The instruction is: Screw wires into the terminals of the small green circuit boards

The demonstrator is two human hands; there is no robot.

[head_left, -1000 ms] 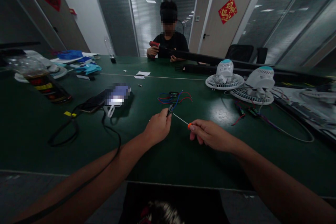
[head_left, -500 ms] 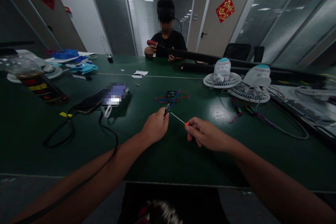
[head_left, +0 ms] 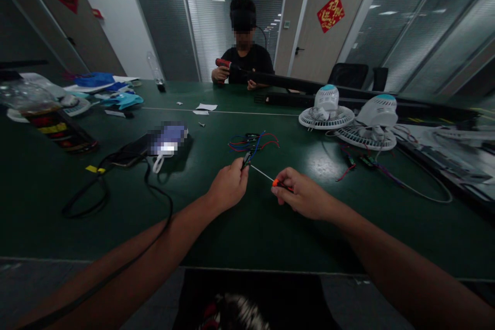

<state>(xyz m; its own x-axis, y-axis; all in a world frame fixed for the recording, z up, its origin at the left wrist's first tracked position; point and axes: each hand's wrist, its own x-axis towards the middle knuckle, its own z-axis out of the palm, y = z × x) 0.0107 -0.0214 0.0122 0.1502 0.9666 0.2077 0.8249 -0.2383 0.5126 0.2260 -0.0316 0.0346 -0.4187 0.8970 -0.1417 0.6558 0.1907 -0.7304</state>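
Between the thumb and fingers of my left hand [head_left: 229, 185] is a small dark circuit board [head_left: 246, 160] with a blue wire rising from it. My right hand [head_left: 303, 193] is closed around the orange-and-black handle of a screwdriver [head_left: 275, 182]. Its thin shaft points up and left, with the tip at the board; whether it sits in a screw is too small to tell. Just beyond my left hand, more small boards with red and blue wires [head_left: 253, 142] lie on the green table [head_left: 247, 237].
Two white fan heads [head_left: 327, 108] stand at the right, near loose wired boards [head_left: 367, 161]. A phone [head_left: 168, 139], black cable [head_left: 170, 201] and tilted bottle [head_left: 58, 124] occupy the left. Across the table, a person [head_left: 247, 59] holds a red-and-black power tool [head_left: 223, 63].
The fingers of my right hand have shifted on the screwdriver, showing more of its handle. My left hand and the circuit board stay in place.
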